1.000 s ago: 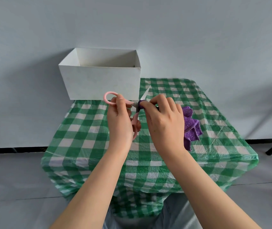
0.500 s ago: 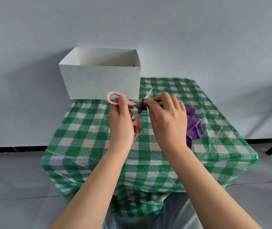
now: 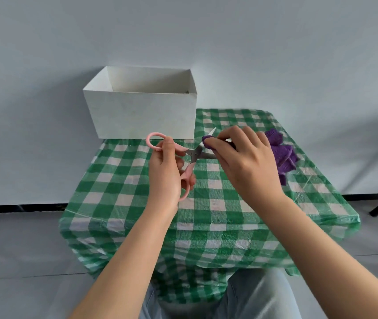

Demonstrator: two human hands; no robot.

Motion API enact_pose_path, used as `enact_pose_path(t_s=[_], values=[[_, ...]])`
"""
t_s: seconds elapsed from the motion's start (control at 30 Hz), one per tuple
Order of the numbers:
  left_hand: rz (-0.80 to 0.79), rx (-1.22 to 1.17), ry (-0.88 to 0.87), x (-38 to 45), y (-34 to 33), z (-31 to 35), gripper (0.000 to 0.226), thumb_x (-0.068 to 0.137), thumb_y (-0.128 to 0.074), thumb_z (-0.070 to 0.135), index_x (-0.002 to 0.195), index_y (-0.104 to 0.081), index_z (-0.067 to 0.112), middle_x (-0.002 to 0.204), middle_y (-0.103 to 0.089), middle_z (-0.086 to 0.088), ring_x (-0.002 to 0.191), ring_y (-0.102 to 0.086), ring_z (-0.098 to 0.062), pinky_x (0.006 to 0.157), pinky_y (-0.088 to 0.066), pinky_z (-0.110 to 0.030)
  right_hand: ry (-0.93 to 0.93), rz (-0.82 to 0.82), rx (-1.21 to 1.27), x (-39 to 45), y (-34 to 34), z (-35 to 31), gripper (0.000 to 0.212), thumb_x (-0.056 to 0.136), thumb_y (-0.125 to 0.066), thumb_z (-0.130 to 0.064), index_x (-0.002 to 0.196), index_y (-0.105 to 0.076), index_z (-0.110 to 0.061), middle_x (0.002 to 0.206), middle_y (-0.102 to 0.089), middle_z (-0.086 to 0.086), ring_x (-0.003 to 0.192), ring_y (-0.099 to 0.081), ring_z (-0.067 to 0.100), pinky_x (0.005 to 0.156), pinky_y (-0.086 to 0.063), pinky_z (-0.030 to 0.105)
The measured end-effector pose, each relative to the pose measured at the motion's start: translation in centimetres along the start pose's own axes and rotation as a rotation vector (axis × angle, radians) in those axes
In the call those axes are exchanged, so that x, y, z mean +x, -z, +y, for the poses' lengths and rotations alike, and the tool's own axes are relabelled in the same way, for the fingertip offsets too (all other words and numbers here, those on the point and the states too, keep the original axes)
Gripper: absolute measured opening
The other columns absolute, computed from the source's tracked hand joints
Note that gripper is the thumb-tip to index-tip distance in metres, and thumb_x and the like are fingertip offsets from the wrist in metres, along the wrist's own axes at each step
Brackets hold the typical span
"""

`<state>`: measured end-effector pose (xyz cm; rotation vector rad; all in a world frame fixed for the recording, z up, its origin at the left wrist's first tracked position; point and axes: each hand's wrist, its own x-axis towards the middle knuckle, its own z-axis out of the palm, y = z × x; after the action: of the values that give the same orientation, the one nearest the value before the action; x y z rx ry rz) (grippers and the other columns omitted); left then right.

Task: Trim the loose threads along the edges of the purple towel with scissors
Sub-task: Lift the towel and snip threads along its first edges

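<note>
Head view looks down at two bare hands over a table with a green and white checked cloth (image 3: pixel 206 203). The left hand (image 3: pixel 166 178) has its fingers curled through the pink handles of the scissors (image 3: pixel 195 153), and the blades are spread apart in a V. The right hand (image 3: pixel 245 162) pinches a folded edge of the purple towel (image 3: pixel 282 155), and a small bit of that edge pokes out past the fingertips, right by the blades. Most of the towel hangs bunched behind the right hand, just above the cloth. A white box (image 3: pixel 142 116) with no lid stands at the back of the table. I think the step now is snipping a loose thread at that edge, but the thread is too small to see. To do it well, hold the edge tight and flat. Let only the thread sit between the blades, not the towel. Keep the fingertips back from the sharp parts, then close the scissors slowly with one small snip.
</note>
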<state>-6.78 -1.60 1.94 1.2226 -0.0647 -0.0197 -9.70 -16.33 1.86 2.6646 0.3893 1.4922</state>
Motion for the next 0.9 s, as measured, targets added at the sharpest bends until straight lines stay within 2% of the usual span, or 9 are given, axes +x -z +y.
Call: enact_pose_path(t_s=[0.27,0.37,0.5,0.67,0.9], values=[[0.021,0.006,0.054,-0.1,-0.2,0.0,0.037,0.101,-0.039,0.039,0.079,-0.051,0.012,0.066,-0.039,-0.004,0.037,-0.042,-0.012,0.039,-0.040,-0.024,0.302,-0.030,-0.024,0.1,0.4,0.1,0.019,0.098,-0.054,-0.006,0.103,-0.072,-0.010,0.095,-0.068,0.006,0.076,-0.059,0.025,0.067,-0.039,0.034],[0.009,-0.012,0.070,-0.1,-0.1,0.1,0.035,0.101,-0.040,0.037,0.080,-0.049,0.010,0.060,-0.034,-0.001,0.035,-0.037,-0.013,0.038,-0.039,-0.024,0.287,-0.024,-0.025,-0.3,-0.1,0.0,0.022,0.098,-0.052,-0.005,0.104,-0.073,-0.009,0.094,-0.068,0.006,0.075,-0.057,0.024,0.067,-0.035,0.033],[-0.018,0.012,0.056,-0.2,0.0,0.3,0.033,0.101,-0.040,0.035,0.082,-0.050,0.009,0.053,-0.031,0.003,0.035,-0.033,-0.017,0.038,-0.039,-0.025,0.197,-0.021,-0.057,0.1,-0.7,0.6,0.016,0.092,-0.062,-0.004,0.104,-0.072,-0.009,0.091,-0.065,0.007,0.074,-0.056,0.027,0.067,-0.033,0.034],[-0.006,0.020,0.023,0.0,0.1,0.4,0.035,0.101,-0.039,0.035,0.080,-0.051,0.010,0.058,-0.036,0.001,0.033,-0.038,-0.016,0.038,-0.039,-0.026,0.140,0.012,-0.076,0.7,-0.1,0.3,0.017,0.097,-0.056,-0.008,0.102,-0.072,-0.010,0.091,-0.066,0.007,0.072,-0.056,0.028,0.063,-0.036,0.036],[0.048,0.010,0.066,0.0,0.1,0.4,0.037,0.100,-0.041,0.039,0.078,-0.052,0.013,0.063,-0.039,-0.002,0.038,-0.046,-0.010,0.038,-0.040,-0.022,0.267,-0.020,-0.058,-0.1,0.2,-1.3,0.023,0.100,-0.050,-0.008,0.101,-0.073,-0.008,0.093,-0.068,0.007,0.071,-0.058,0.026,0.062,-0.040,0.036]])
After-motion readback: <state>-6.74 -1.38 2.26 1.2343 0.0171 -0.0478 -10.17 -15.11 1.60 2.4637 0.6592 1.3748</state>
